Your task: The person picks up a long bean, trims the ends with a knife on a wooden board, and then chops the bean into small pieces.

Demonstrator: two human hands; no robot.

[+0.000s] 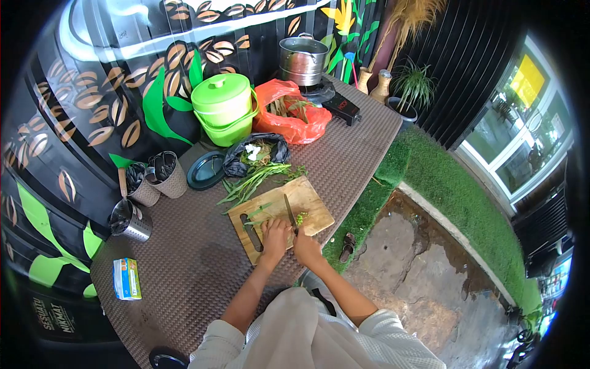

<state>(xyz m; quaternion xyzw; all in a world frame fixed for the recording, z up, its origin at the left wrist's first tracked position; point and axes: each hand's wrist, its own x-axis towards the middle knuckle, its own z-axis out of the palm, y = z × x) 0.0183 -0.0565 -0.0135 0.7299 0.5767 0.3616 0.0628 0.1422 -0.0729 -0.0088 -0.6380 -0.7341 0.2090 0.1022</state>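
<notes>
A wooden cutting board (307,195) lies on the brown table, with green stalks (255,178) spread across its far end. My right hand (305,248) grips the handle of a knife (289,212), whose blade points away over the board next to a small pile of chopped greens (301,218). My left hand (275,237) presses down on greens on the board just left of the blade.
Behind the board are a black bag of greens (279,146), a dark plate (204,170), a green lidded bucket (222,109), an orange bag (295,117) and a steel pot (302,59) on a stove. Utensil holders (157,178) and a small box (126,278) stand left. Grass and stone floor lie right.
</notes>
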